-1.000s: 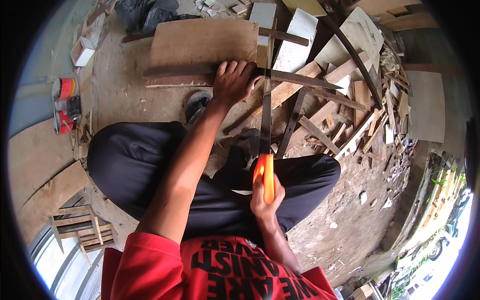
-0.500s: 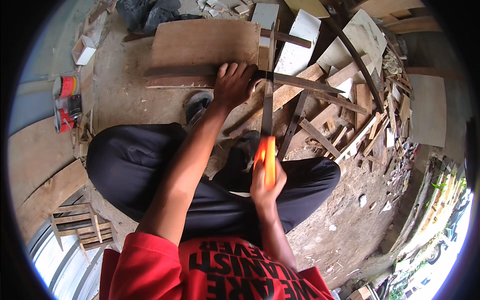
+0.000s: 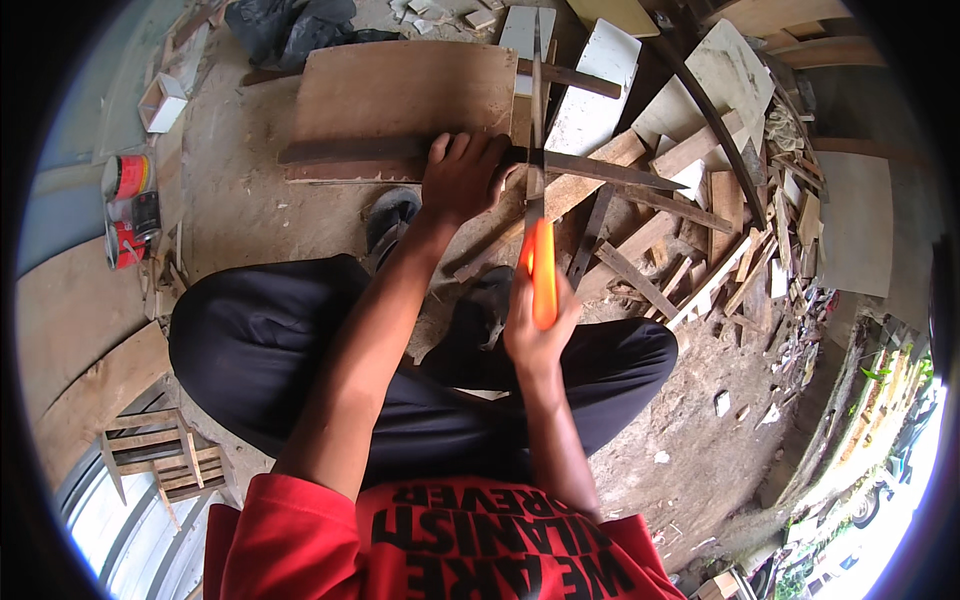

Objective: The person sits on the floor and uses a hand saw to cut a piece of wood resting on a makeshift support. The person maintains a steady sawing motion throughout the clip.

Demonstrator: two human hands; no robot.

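Note:
My right hand is closed round the orange handle of a hand saw. Its long blade points away from me and lies across a dark wooden strip. The strip runs left to right over the near edge of a brown wooden block or board, its right end jutting out past that edge. My left hand grips the strip just left of the blade, fingers curled over its far side. Where the teeth meet the wood, the depth of any cut cannot be made out.
Scrap wood lies heaped on the right, with white panels behind it. A black plastic bag rests at the far left, red cans stand by the left wall, and my dark-trousered legs are folded in front of me.
My right hand has pushed the saw forward, away from me, so the handle is nearer the strip. My left hand keeps its grip on the strip.

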